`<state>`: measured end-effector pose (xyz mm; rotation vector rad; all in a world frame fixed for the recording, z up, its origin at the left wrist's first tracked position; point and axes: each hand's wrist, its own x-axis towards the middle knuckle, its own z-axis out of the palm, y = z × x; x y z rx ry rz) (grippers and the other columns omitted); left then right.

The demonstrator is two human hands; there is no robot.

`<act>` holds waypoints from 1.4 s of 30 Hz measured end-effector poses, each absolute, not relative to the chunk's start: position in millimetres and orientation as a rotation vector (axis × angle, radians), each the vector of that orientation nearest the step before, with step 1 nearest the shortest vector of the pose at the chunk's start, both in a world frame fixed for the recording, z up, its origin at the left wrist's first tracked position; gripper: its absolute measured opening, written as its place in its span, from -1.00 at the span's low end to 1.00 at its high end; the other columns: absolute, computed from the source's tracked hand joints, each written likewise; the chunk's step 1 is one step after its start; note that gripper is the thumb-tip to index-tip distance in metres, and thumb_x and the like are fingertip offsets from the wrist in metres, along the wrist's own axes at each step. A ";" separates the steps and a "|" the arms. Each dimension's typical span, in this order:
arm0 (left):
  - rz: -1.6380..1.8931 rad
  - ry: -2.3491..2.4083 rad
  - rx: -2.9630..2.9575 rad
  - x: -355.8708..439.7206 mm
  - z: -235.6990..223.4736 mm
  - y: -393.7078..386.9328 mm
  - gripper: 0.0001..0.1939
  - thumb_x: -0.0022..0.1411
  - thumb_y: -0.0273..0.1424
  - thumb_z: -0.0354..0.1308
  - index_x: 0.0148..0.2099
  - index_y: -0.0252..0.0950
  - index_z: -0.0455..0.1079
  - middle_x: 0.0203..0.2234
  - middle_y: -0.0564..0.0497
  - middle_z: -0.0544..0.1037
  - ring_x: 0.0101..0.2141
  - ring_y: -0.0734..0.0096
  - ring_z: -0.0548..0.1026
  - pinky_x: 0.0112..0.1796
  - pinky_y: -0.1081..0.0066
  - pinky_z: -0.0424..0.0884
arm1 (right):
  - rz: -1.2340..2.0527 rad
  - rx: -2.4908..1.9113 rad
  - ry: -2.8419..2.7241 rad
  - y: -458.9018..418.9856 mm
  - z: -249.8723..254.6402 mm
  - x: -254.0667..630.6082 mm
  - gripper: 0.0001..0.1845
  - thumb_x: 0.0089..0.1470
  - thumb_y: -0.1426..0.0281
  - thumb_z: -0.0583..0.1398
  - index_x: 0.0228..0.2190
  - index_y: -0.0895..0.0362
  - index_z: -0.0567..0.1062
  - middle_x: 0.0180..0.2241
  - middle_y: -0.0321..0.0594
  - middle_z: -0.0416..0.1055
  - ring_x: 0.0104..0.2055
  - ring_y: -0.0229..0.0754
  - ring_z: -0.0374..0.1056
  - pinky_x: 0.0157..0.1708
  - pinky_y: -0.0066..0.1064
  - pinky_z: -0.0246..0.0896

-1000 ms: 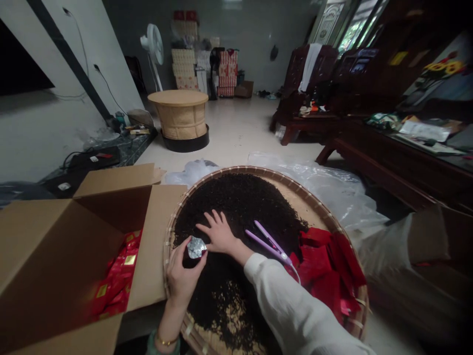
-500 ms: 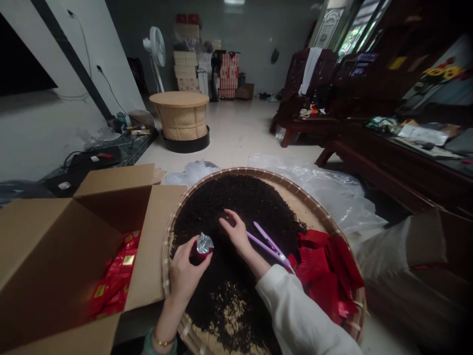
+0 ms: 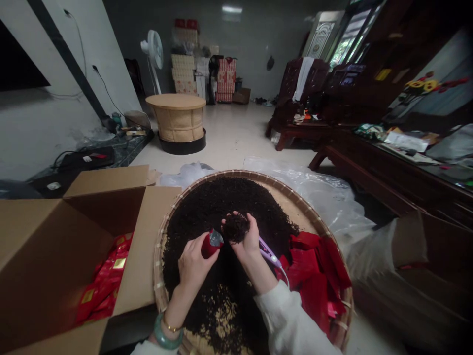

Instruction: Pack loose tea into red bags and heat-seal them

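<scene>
My left hand (image 3: 194,261) grips a small red foil pouch (image 3: 211,245), its silvery mouth spread and tilted to the right. Close beside it, my right hand (image 3: 248,240) is cupped palm up around a clump of dark loose tea leaves (image 3: 235,227). Both hands are over a round woven bamboo tray (image 3: 161,268), which carries a wide heap of the same dark leaves (image 3: 218,197). A lilac heat-sealing clamp (image 3: 271,256) with a pale cord lies behind my right wrist, partly hidden. Flat red pouches (image 3: 310,281) are piled on the tray's right side.
An open cardboard box (image 3: 135,256) at the left contains filled red packets (image 3: 107,281). Clear plastic sheeting (image 3: 314,187) lies beyond the tray. Another carton (image 3: 410,241) stands at the right, near a dark wooden table (image 3: 369,167). A round drum-like stand (image 3: 177,118) is farther back.
My right hand has turned palm up and now holds a clump of leaves. The pouch in my left hand has moved right and tipped towards it. The camera view has shifted slightly.
</scene>
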<state>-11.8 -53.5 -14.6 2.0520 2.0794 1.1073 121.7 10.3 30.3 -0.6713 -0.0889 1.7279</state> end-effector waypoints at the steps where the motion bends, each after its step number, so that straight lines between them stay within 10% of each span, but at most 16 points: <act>1: 1.113 2.074 2.049 -11.6 -15.4 -53.5 -0.58 0.04 -0.35 0.26 0.00 -0.22 0.39 -0.21 -0.02 0.60 -0.22 0.22 0.53 -0.23 0.35 0.46 | 1.680 -0.668 -0.104 8.2 32.4 118.7 -0.74 0.06 0.22 0.08 -0.45 0.11 0.46 -0.47 -0.28 0.49 -0.38 -0.16 0.44 -0.26 -0.24 0.37; 13: 1.157 2.103 1.981 -14.2 -21.0 -53.8 -0.54 -0.04 -0.44 0.28 -0.02 -0.26 0.40 -0.25 -0.05 0.60 -0.25 0.20 0.54 -0.25 0.35 0.48 | 1.257 -0.919 -0.939 -11.5 30.4 97.8 -0.63 0.11 0.18 0.00 -0.35 0.10 0.52 -0.29 -0.25 0.47 -0.14 -0.14 0.34 -0.01 -0.28 0.17; 25: 1.241 2.042 1.987 -17.2 -25.6 -54.0 -0.52 -0.01 -0.39 0.28 0.01 -0.27 0.36 -0.24 -0.07 0.59 -0.25 0.20 0.54 -0.28 0.36 0.48 | 0.856 -0.898 -1.951 -26.8 35.3 134.1 -0.49 0.01 0.60 0.01 -0.03 0.06 0.44 -0.03 -0.13 0.44 0.06 -0.13 0.30 0.10 -0.16 0.18; 42: 1.609 1.862 2.005 -16.5 -17.1 -55.7 -0.56 0.11 -0.33 0.23 0.04 -0.30 0.31 -0.16 -0.13 0.54 -0.18 0.23 0.51 -0.13 0.27 0.47 | 0.914 -1.055 -1.498 -17.3 37.0 143.5 -0.84 0.01 0.40 0.20 -0.32 0.09 0.55 -0.29 -0.18 0.52 -0.20 -0.12 0.43 -0.14 -0.23 0.35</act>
